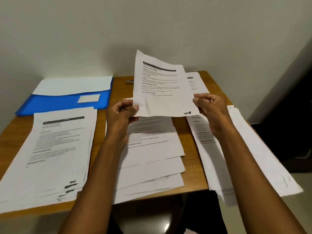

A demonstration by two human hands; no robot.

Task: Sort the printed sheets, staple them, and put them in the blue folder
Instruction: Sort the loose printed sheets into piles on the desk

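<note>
Sorting is in hand; the left hand and right hand each pinch a lower corner of one printed sheet, held up above the middle pile on the surface; next, I judge, it must be read and laid on its matching pile; the blue folder lies open at the far left.

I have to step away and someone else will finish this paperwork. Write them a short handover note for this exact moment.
Left hand and right hand each pinch a bottom corner of one printed sheet, held up above the desk.
Piles: left pile, middle pile, right pile, which overhangs the desk edge.
Blue folder lies at the back left with paper in it.
Sorting is under way.
Left: place this sheet, staple, file.
</note>
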